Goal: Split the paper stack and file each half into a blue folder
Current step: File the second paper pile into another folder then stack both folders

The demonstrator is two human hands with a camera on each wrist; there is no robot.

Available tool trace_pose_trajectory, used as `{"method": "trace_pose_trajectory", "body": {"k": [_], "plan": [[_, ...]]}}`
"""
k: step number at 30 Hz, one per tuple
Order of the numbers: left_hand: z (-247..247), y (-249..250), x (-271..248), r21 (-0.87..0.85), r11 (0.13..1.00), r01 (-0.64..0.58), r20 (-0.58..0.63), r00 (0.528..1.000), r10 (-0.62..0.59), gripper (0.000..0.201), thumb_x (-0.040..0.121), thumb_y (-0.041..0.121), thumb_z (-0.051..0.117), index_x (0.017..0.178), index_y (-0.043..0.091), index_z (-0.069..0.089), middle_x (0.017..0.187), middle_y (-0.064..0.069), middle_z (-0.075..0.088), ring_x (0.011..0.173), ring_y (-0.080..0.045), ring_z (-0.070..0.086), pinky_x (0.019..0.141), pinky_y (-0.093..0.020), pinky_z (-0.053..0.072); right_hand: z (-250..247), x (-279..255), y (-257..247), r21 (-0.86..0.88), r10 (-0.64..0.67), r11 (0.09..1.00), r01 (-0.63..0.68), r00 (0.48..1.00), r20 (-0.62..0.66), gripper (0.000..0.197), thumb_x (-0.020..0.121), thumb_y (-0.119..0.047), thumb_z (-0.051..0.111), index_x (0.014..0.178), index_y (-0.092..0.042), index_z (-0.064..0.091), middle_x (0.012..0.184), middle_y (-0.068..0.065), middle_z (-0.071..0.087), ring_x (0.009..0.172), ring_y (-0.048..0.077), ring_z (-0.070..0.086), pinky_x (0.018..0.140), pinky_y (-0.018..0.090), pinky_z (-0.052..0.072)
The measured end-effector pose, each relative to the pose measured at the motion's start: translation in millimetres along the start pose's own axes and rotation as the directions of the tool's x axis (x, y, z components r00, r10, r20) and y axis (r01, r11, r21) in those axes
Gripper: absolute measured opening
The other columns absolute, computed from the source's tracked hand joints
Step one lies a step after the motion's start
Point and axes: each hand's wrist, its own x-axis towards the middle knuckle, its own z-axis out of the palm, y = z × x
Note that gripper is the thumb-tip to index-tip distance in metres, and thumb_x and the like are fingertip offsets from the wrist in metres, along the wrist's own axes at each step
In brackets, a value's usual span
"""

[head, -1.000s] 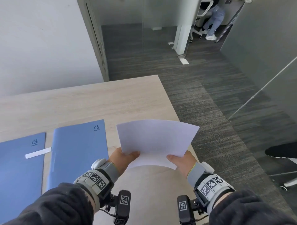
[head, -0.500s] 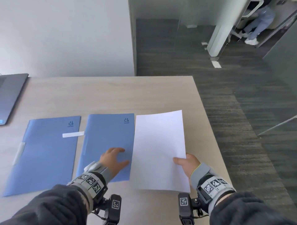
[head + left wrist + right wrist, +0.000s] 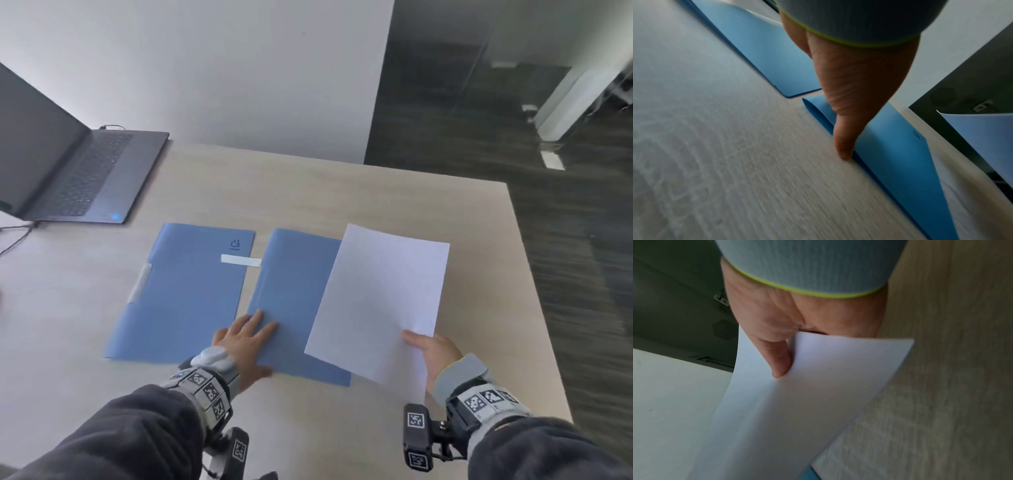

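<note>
With the left hand (image 3: 245, 346) flat on the folder (image 3: 294, 301), the right hand (image 3: 433, 356) pinches the paper stack (image 3: 380, 301) at 5 o'clock; sheets might fan out

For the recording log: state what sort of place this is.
Probably an office or meeting room: an open laptop sits on a pale wood table, two blue folders lie beside it, and dark carpet covers the floor.
</note>
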Motion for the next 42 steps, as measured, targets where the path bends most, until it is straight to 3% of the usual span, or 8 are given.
{"method": "trace_pose_trajectory", "body": {"k": [8,11,13,16,18,21,30,42], "plan": [[-21,8,-3,-0.143,0.985,0.099,0.052,0.994,-0.093,0.084,0.091,0.012,0.041,0.15,0.037,-0.013,0.164,0.007,0.002,0.124,-0.032,0.055,0.087,-0.036,0.047,-9,29,3,0.241,0.002,0.97,0.042,0.984,-0.179,0.061,0.048,-0.031,0.087,0.104,-0.015,0.071,0.107,0.007,0.074,0.103,0.033,0.067,0.095,0.055,0.049],[-25,-5,-9,-0.362,0.91,0.201,0.005,0.977,-0.213,0.083,0.081,0.028,0.039,0.141,0.056,-0.011,0.152,0.011,0.04,0.114,-0.029,0.061,0.088,-0.043,0.052,-14,30,3,0.251,0.006,0.967,0.044,0.981,-0.196,0.051,0.053,-0.033,0.085,0.099,-0.014,0.073,0.104,0.007,0.074,0.097,0.033,0.069,0.096,0.054,0.048],[-25,-11,-10,-0.417,0.871,0.259,0.035,0.962,-0.269,0.076,0.08,0.032,0.035,0.139,0.06,-0.003,0.115,0.004,0.064,0.093,-0.026,0.066,0.078,-0.04,0.054,-7,13,-7,0.165,-0.007,0.986,0.038,0.983,-0.186,0.028,0.071,-0.023,0.078,0.095,-0.012,0.07,0.101,0.01,0.072,0.091,0.031,0.066,0.094,0.047,0.048],[-25,-14,-12,-0.504,0.815,0.286,0.019,0.947,-0.321,0.053,0.08,0.024,0.035,0.133,0.031,0.037,0.069,0.001,0.055,0.058,-0.022,0.054,0.06,-0.034,0.049,12,4,-13,0.016,-0.06,0.998,0.063,0.988,-0.143,0.024,0.083,-0.005,0.066,0.107,-0.001,0.066,0.101,0.016,0.066,0.089,0.031,0.062,0.089,0.043,0.048],[-24,-16,-17,-0.565,0.771,0.293,-0.012,0.932,-0.362,0.018,0.086,0.013,0.039,0.098,0.003,0.049,0.057,0.0,0.041,0.048,-0.019,0.036,0.05,-0.03,0.031,30,10,-10,-0.088,-0.078,0.994,0.07,0.993,-0.086,0.025,0.084,-0.003,0.066,0.108,0.003,0.066,0.092,0.016,0.068,0.086,0.032,0.063,0.088,0.045,0.049],[-26,-20,-25,-0.642,0.697,0.32,0.024,0.917,-0.399,0.032,0.09,0.008,0.038,0.061,0.018,0.028,0.054,0.001,0.03,0.047,-0.018,0.023,0.047,-0.031,0.018,60,19,-10,-0.225,-0.058,0.973,0.056,0.998,-0.005,0.022,0.084,-0.003,0.065,0.104,0.004,0.066,0.081,0.011,0.067,0.083,0.034,0.064,0.087,0.049,0.051],[-10,-46,-16,-0.801,0.491,0.342,0.139,0.904,-0.404,0.015,0.067,0.027,0.034,0.066,0.014,0.043,0.067,-0.008,0.046,0.062,-0.021,0.036,0.061,-0.037,0.03,129,25,-23,-0.332,-0.079,0.937,0.109,0.992,0.103,0.015,0.083,0.0,0.063,0.097,-0.003,0.068,0.089,0.017,0.066,0.084,0.033,0.062,0.089,0.05,0.05],[-15,-52,-28,-0.815,0.511,0.275,0.089,0.929,-0.358,0.028,0.071,0.043,0.03,0.064,0.016,0.032,0.065,-0.007,0.038,0.063,-0.021,0.026,0.062,-0.037,0.026,159,28,-23,-0.364,-0.09,0.924,0.121,0.991,0.101,0.015,0.082,-0.005,0.065,0.096,-0.005,0.067,0.09,0.018,0.066,0.086,0.035,0.063,0.087,0.047,0.051]]}}
